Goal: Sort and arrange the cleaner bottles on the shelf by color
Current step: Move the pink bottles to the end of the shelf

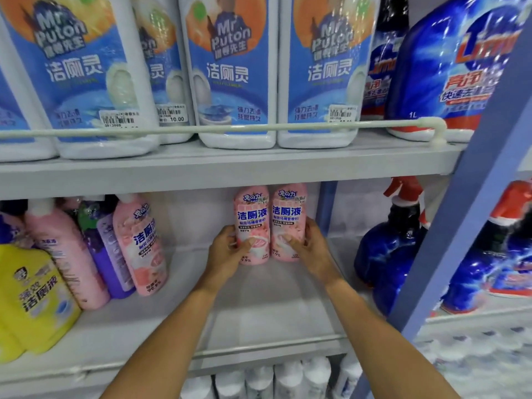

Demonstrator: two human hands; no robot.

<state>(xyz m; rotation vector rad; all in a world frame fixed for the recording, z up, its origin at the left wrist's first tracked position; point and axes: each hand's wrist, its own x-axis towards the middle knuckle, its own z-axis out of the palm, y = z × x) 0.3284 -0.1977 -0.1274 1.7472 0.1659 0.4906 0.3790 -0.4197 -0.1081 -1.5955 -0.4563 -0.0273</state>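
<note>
Two pink cleaner bottles stand side by side at the back right of the middle shelf (pixel 259 306). My left hand (pixel 227 254) grips the left pink bottle (pixel 252 214), thumb across its front. My right hand (pixel 309 249) grips the right pink bottle (pixel 288 211) the same way. At the shelf's left stand another pink bottle (pixel 144 243), a purple bottle (pixel 108 249), a second pink bottle (pixel 67 254) and a yellow bottle (pixel 31 295).
The upper shelf holds several white bottles with blue labels (pixel 230 70) behind a white rail (pixel 230 128), and dark blue bottles (pixel 449 64) at its right. A blue upright post (pixel 449 254) divides off blue spray bottles (pixel 394 249). White bottles (pixel 259 381) sit below.
</note>
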